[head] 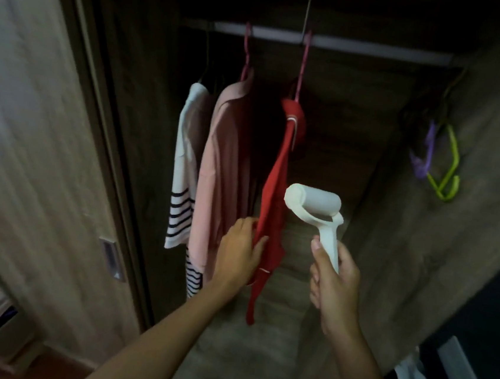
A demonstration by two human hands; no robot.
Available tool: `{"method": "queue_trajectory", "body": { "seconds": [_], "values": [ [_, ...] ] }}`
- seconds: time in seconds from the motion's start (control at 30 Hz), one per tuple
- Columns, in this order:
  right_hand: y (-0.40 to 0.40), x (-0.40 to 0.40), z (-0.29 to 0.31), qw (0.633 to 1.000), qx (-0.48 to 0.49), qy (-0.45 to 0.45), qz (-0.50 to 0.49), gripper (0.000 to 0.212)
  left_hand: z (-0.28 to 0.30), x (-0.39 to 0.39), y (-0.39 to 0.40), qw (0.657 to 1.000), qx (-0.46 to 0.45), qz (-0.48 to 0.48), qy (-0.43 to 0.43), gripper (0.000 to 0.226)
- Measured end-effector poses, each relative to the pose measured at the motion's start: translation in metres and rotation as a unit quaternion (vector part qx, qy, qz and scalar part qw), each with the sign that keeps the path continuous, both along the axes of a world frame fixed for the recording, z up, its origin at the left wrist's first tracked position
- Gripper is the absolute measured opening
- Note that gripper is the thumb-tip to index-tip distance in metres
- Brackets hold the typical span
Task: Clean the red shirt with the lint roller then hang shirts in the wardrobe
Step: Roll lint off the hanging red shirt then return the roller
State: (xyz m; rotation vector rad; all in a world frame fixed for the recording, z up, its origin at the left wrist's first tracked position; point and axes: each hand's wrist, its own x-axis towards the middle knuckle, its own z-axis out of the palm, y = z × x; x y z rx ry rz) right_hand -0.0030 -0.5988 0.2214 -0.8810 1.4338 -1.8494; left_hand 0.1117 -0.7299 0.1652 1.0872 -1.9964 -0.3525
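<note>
Inside the open wardrobe (358,114), three garments hang from a pale rail (335,42) that runs across the top. The red shirt (276,192) hangs on a pink hanger (302,68) near the middle of the rail, turned almost edge-on so that it reads as a narrow strip of cloth falling down to a loose tail at the bottom. To its left hangs a pink shirt (224,162) on another pink hanger, and further left a white shirt with dark stripes (183,182) near its hem.

The left hand (240,254) reaches in from below and grips the red shirt at its lower left edge, the thumb lying across the front of the cloth and the fingers curled behind it. The right hand (335,286) is clenched around the handle of the white lint roller (313,203), held upright with the roll at the top. The roll sits just to the right of the red shirt, level with its middle part; whether it touches the cloth cannot be told.

On the right wall of the wardrobe hang empty hangers, a green one (448,167) and a purple one (427,152), well apart from the shirts. The wooden sliding door (47,137) stands on the left.
</note>
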Motion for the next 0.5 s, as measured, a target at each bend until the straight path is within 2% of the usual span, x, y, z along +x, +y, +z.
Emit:
{"method": "queue_trajectory", "body": {
  "seconds": [0.07,0.13,0.27,0.4,0.5],
  "values": [
    [-0.005,-0.012,-0.001,1.0,0.0,0.001,0.008,0.013,-0.003,0.001,0.001,0.998,0.029,0.038,0.046,0.01],
    [-0.013,-0.022,-0.003,1.0,-0.009,0.0,0.026,0.014,-0.006,0.01,0.006,0.994,0.048,0.062,0.078,0.005],
    [-0.03,-0.027,-0.003,0.997,-0.037,0.01,0.067,0.017,-0.007,0.042,0.017,0.988,0.017,0.134,0.074,0.023],
    [-0.06,-0.021,0.006,0.994,-0.064,0.018,0.092,0.026,0.007,0.073,0.021,0.978,0.012,0.182,0.104,0.02],
    [-0.078,-0.013,0.018,0.988,-0.094,0.014,0.124,0.025,0.023,0.094,0.031,0.977,-0.025,0.196,0.082,0.031]
  ]
}}
